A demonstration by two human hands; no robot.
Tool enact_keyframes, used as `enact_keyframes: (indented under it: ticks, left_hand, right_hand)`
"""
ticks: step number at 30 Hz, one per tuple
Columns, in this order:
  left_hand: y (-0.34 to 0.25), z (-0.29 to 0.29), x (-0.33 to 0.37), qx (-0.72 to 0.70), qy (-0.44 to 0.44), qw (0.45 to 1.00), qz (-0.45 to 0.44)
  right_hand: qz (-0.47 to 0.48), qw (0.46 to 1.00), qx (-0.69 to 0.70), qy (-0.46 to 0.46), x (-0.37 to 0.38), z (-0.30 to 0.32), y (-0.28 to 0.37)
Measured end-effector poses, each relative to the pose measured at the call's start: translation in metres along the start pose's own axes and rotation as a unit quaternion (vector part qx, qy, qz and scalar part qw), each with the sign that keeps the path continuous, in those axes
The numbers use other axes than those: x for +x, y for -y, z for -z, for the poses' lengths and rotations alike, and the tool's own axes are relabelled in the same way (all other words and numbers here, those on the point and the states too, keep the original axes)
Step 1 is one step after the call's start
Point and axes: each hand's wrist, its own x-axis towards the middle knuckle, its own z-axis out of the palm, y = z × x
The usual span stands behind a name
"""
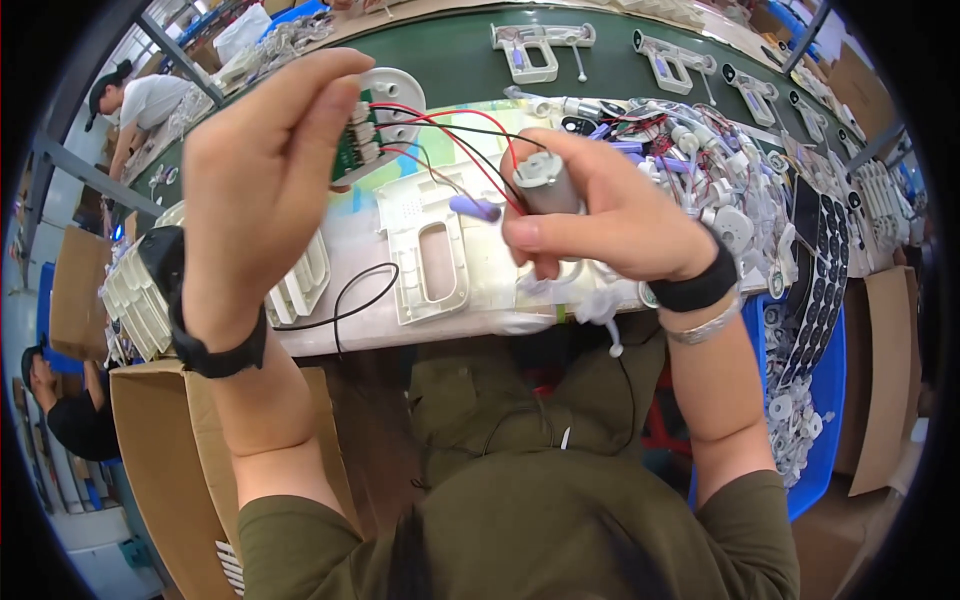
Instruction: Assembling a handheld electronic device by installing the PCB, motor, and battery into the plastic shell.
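Observation:
My left hand [262, 175] is raised, pinching a green circuit board [350, 150] with white connectors along its edge. Behind the board shows a round white plastic part [405, 90]; whether my fingers also hold it is hidden. My right hand [610, 205] grips a grey cylindrical motor [545, 182] between thumb and fingers. Red and black wires [455, 125] stretch from the board across to the motor. A small purple piece [474, 208] dangles beside my right fingers. Below the wires, a cream plastic housing half [428, 250] with a handle opening lies on the worktable.
Wired parts [700, 165] are heaped at right, above a blue bin [825, 430] of white pieces. Housings with parts inside [540, 50] lie on the green conveyor belt [440, 60]. More housing shells [140, 300] and a cardboard box [160, 430] stand left. Two people are farther left.

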Motion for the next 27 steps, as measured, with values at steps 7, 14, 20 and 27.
enact_keyframes:
  ticks: [7,14,20,27]
  left_hand:
    - [0.048,-0.061,-0.065,0.094,0.045,0.978,0.183]
    - [0.067,-0.101,-0.107,0.055,0.089,0.940,0.323]
    - [0.074,-0.110,-0.133,0.310,0.046,0.913,0.261]
    - [0.082,-0.122,-0.126,0.325,0.053,0.903,0.275]
  right_hand:
    - [-0.112,0.979,-0.170,0.032,0.048,0.023,-0.051]
    - [-0.029,0.876,-0.470,-0.101,0.092,0.014,-0.124]
    - [-0.032,0.814,-0.570,-0.106,0.107,-0.004,-0.145]
    - [-0.078,0.838,-0.532,-0.094,0.101,-0.005,-0.145]
